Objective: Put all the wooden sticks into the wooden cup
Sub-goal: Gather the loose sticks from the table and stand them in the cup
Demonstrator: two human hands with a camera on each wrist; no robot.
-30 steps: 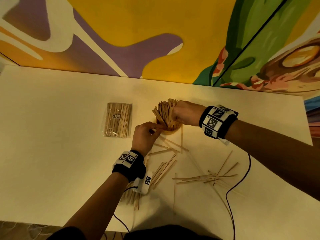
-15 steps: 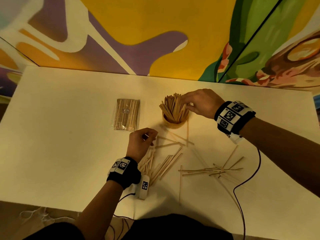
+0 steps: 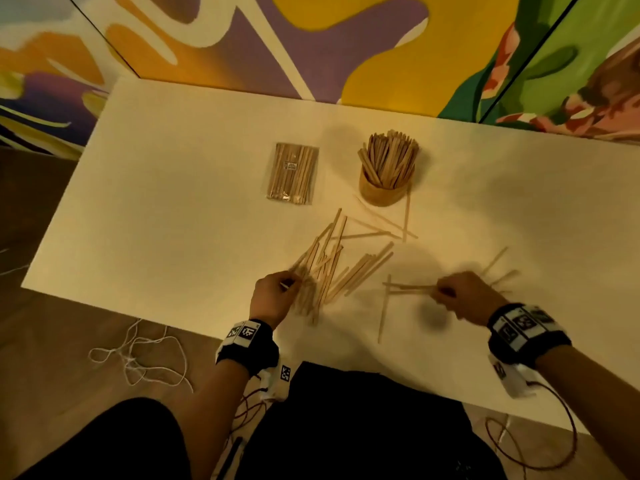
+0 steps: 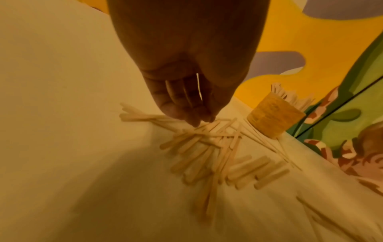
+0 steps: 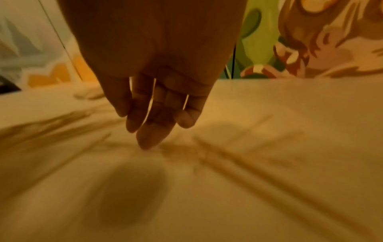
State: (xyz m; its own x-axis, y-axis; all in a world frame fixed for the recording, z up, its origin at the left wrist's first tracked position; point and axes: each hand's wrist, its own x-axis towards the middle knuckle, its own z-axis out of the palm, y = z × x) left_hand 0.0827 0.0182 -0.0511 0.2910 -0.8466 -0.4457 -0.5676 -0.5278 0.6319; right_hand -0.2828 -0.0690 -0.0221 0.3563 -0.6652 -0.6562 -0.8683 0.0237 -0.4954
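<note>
The round wooden cup [image 3: 381, 194] [image 4: 273, 117] stands upright at mid-table, packed with wooden sticks [image 3: 389, 157]. A loose pile of sticks [image 3: 332, 268] [image 4: 209, 147] lies in front of it. A thinner scatter of sticks [image 3: 408, 289] lies to the right. My left hand [image 3: 292, 284] [image 4: 202, 122] is down on the pile's near left end, with thumb and fingertips closed together on sticks there. My right hand [image 3: 446, 292] [image 5: 153, 134] reaches down with straight fingers onto the right scatter. It grips nothing, and its wrist view is blurred.
A sealed clear packet of sticks [image 3: 292, 173] lies left of the cup. A few single sticks [image 3: 405, 216] lie beside the cup's base. The white table [image 3: 173, 220] ends near my body, and a painted wall stands behind it. Cords lie on the floor [image 3: 138, 358].
Both hands have left the cup and drawn back toward me. The left dropped onto the loose pile and the right swung out to the right scatter. The cup now stands untouched.
</note>
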